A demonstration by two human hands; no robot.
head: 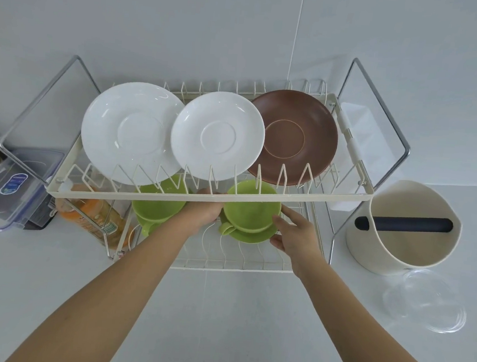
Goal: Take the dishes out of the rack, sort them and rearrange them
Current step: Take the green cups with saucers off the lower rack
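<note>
- On the rack's [209,200] upper tier, left to right, lay a large white saucer [130,131], a smaller white saucer [217,135] and a brown saucer [296,138], all three flat across the wire prongs and none of them touched by you.
- On the lower tier at left stood a green cup [157,202] on its own saucer, untouched; just to its right your left hand [204,211] pressed against the left wall of a second green cup [250,213]; how far its fingers curled round could not be told, the upper rail hiding them.
- That second cup sat on a green saucer [251,235] on the lower tier; your right hand [296,235] lay spread at the saucer's right rim, fingers loose, seemingly bracing rather than clamped.
- The step in hand looked like drawing this cup-and-saucer set out; next you needed to slide it low and toward yourself, clear of the upper rail, keeping it level.
</note>
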